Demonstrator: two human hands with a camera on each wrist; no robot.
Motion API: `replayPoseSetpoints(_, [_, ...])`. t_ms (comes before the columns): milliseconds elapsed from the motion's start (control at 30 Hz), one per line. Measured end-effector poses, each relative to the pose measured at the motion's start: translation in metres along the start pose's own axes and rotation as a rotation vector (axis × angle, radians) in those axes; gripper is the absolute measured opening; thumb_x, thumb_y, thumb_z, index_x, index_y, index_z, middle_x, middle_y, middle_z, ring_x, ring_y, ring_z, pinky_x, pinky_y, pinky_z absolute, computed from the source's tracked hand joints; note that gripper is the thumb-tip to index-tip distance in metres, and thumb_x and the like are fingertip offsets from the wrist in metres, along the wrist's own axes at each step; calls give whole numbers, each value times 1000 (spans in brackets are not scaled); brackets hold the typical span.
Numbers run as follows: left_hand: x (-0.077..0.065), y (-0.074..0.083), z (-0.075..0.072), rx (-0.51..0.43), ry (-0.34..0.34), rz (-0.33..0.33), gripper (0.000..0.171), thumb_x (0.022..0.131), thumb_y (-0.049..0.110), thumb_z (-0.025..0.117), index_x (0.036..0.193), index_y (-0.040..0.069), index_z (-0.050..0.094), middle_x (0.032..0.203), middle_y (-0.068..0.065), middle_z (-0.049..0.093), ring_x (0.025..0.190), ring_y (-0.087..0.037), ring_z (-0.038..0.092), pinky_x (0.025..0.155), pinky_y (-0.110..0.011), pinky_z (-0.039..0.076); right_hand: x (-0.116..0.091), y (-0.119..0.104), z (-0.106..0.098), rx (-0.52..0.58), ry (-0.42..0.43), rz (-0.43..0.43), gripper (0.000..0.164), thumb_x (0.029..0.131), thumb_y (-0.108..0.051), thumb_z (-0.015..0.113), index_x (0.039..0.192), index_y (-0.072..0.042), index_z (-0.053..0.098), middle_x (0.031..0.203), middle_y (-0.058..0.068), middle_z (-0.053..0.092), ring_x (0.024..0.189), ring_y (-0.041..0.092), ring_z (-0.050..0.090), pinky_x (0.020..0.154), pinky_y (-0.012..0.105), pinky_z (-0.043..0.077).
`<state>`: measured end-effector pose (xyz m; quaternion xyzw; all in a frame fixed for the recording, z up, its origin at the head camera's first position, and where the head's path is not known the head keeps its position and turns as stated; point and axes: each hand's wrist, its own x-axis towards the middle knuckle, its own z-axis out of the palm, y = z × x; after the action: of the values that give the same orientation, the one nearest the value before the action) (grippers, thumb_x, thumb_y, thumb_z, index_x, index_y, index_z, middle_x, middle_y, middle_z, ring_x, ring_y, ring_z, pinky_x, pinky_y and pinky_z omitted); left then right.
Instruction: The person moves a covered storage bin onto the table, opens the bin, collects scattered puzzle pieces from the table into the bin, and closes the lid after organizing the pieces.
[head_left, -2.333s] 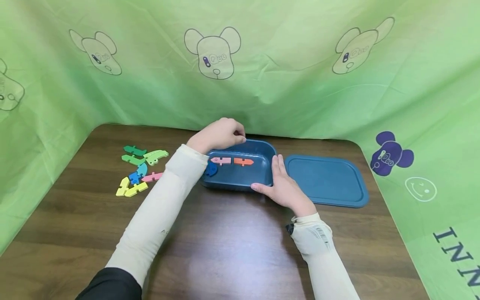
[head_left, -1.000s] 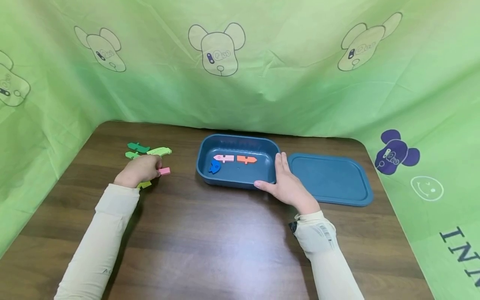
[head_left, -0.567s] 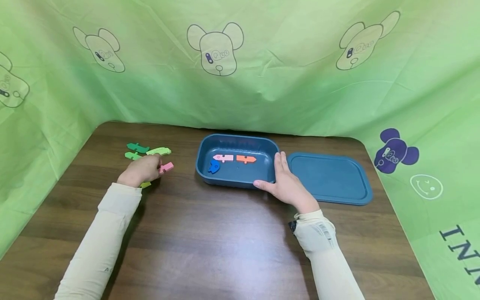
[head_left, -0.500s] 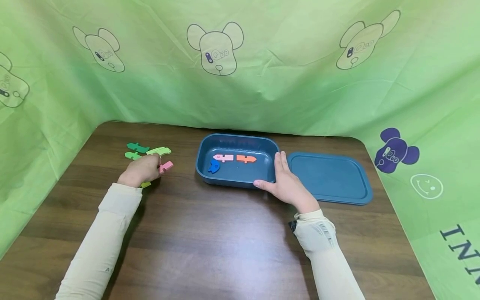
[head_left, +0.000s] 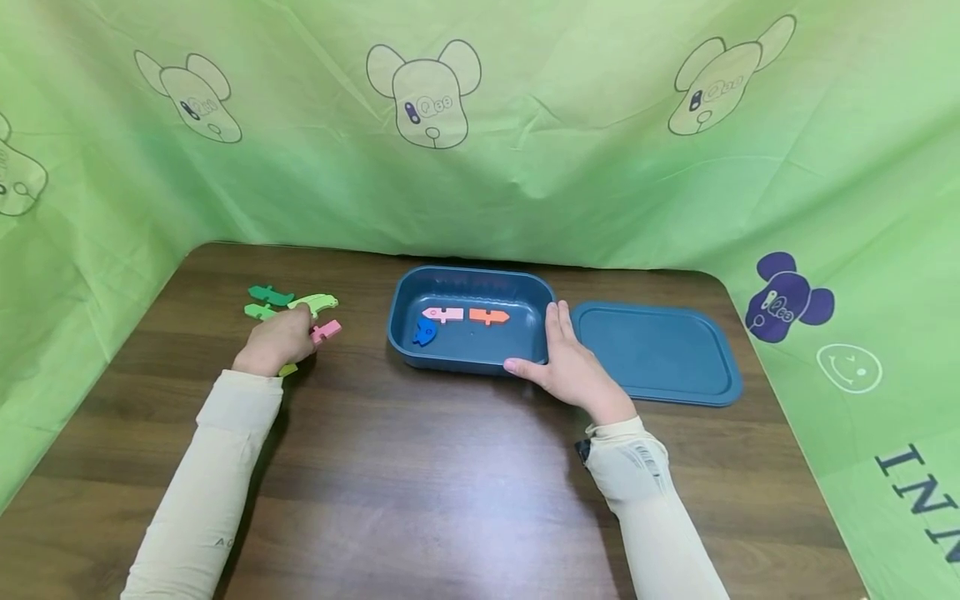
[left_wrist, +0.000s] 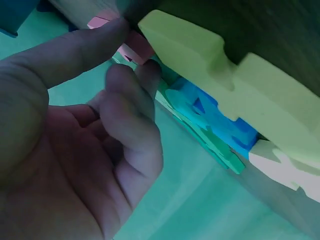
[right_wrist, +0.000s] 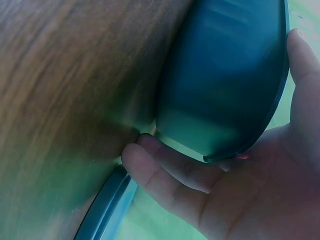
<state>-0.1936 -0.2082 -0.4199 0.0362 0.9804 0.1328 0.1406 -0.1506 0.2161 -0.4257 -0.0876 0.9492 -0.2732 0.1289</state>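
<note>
My left hand [head_left: 276, 342] is at the pile on the left of the table, thumb and fingertips pinching a notched pink toy piece [head_left: 326, 332]. In the left wrist view the pink piece [left_wrist: 136, 47] shows between thumb and finger, with a yellow notched piece [left_wrist: 190, 47] and a blue piece [left_wrist: 220, 117] close by. My right hand [head_left: 576, 375] rests against the right end of a blue plastic box [head_left: 465, 365], fingers straight, thumb at its front rim. Inside the box lie a light pink piece [head_left: 442, 314], an orange piece [head_left: 489, 317] and a blue piece [head_left: 425, 332].
Right of the box lies its flat blue lid [head_left: 660, 354]. A dark green piece [head_left: 271, 295], a lighter green piece [head_left: 259, 312] and a pale green piece [head_left: 318, 302] lie behind my left hand. A green printed cloth [head_left: 517, 192] hangs behind the wooden table [head_left: 420, 475].
My left hand has gone from above the box to the pile at left, and the pink piece there has turned in its fingers. The right hand has stayed at the box.
</note>
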Motion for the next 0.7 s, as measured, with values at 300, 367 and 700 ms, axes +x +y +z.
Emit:
replayPoseSetpoints(300, [0, 0, 0, -34, -15, -34, 19, 85, 3, 57, 69, 9, 51, 65, -4, 46, 64, -23, 47, 58, -39, 40, 0, -1, -1, -4, 5, 3, 119, 91, -65, 63, 158, -3, -12, 165, 18, -17, 148, 46, 12, 114, 58, 23])
replayPoseSetpoints(367, [1, 0, 1, -51, 3, -26, 20, 86, 4, 58, 69, 9, 50, 64, -2, 43, 63, -22, 45, 57, -37, 37, 0, -2, -1, -9, 3, 0, 119, 90, -66, 62, 158, -3, -12, 165, 19, -16, 148, 47, 12, 114, 58, 23])
replayPoseSetpoints(700, [3, 6, -3, -223, 128, 158, 22, 93, 12, 68, 109, -2, 63, 95, -13, 65, 79, -28, 56, 71, -41, 46, 0, -2, -1, -12, -7, 11, 121, 89, -70, 61, 158, -4, -14, 164, 16, -20, 148, 45, 13, 114, 57, 24])
